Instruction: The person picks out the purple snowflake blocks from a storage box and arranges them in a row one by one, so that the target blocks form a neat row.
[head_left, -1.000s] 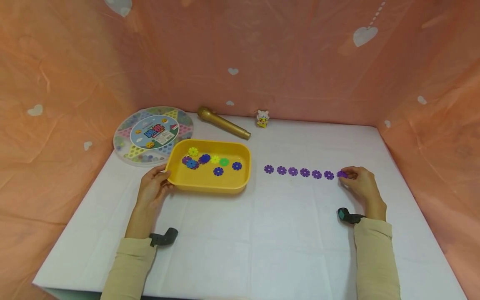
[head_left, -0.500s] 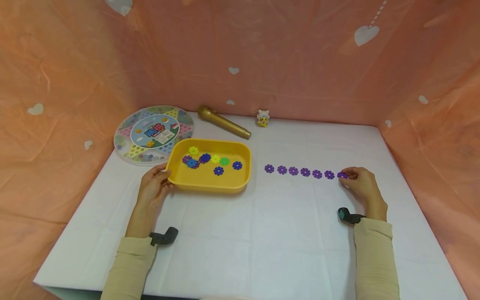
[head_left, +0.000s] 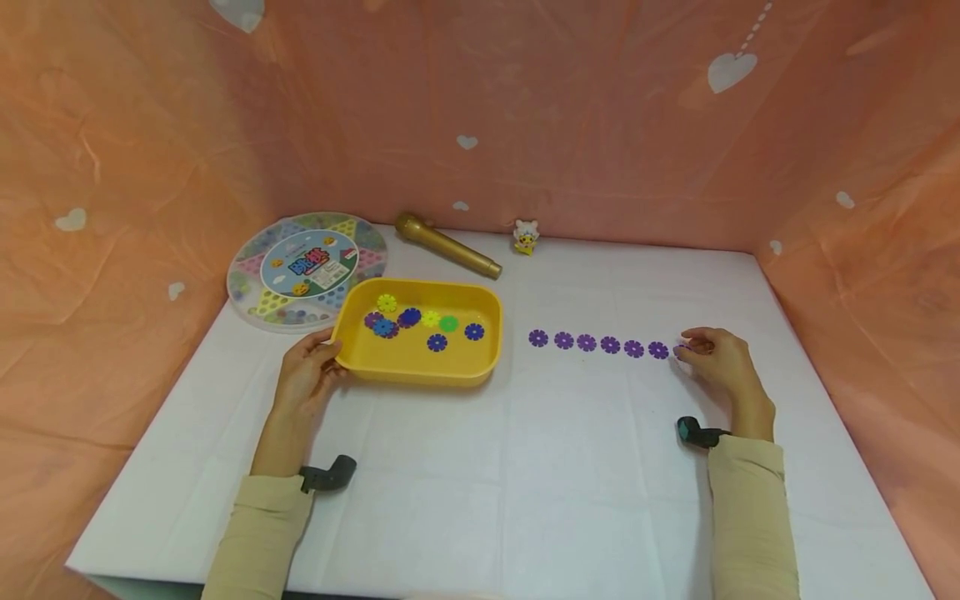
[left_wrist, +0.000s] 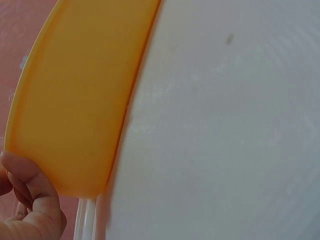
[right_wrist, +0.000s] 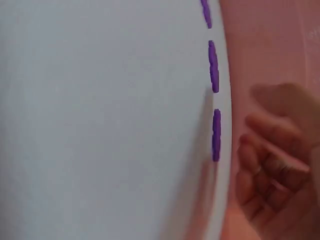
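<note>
My left hand (head_left: pixel 303 371) grips the left end of a yellow plastic tray (head_left: pixel 416 372); in the left wrist view its thumb and fingers (left_wrist: pixel 32 175) are at the tray's rim. Several snowflake building discs lie inside, among them a green disc (head_left: pixel 448 323) and a blue disc (head_left: pixel 437 342). To the right runs a row of several purple snowflake discs (head_left: pixel 610 344). Over its right end is my right hand (head_left: pixel 722 358), partly hiding the last purple disc (head_left: pixel 681 352). The right wrist view shows that hand raised off the table, fingers loosely bent, apart from the end disc (right_wrist: pixel 216 135).
A round Chinese checkers set (head_left: pixel 251 308) lies behind the tray on the left, close against it. A gold toy microphone (head_left: pixel 448 247) and a small white and yellow figurine (head_left: pixel 526 237) are near the table's back edge. Pink cloth walls (head_left: pixel 585 125) enclose the table.
My right hand's fingers have let go of the last purple disc and risen slightly, with the thumb and index finger parting. The left hand and the tray have stayed in place.
</note>
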